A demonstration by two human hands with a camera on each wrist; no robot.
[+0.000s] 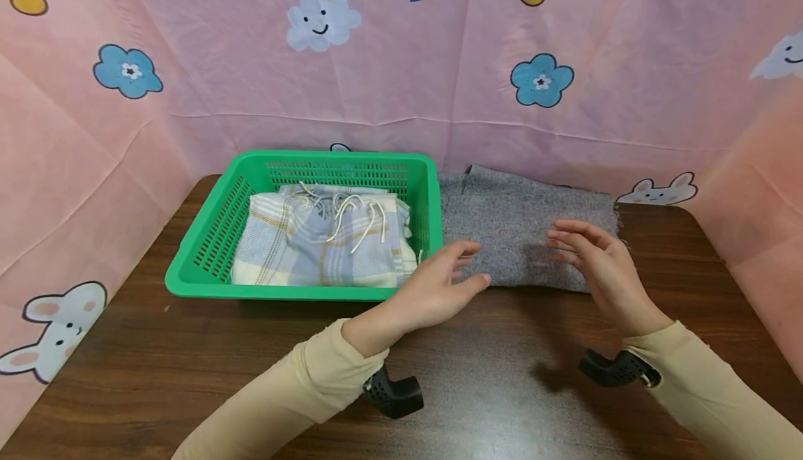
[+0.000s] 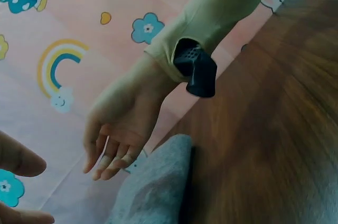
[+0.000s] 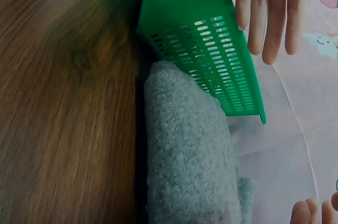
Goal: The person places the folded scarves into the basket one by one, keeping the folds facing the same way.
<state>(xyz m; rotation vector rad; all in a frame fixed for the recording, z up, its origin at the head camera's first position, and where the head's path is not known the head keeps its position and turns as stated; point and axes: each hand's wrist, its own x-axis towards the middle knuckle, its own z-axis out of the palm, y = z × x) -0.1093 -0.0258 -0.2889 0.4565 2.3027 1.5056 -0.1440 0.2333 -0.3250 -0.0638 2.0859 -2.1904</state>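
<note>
A folded grey woolly cloth lies on the table to the right of a green plastic basket. Inside the basket is a folded plaid scarf in white, pale blue and tan, its white fringe on top. My left hand is held over the basket's front right corner and the cloth's left end, fingers relaxed and nothing in them. Above the cloth's right end is my right hand, empty too, its fingers loosely bent. In the right wrist view the cloth lies right beside the basket's slotted wall.
The dark wooden table extends in front of both things. A pink curtain printed with rainbows, flowers and rabbits surrounds it at the back and sides. Black wrist mounts stick out from the cream sleeves.
</note>
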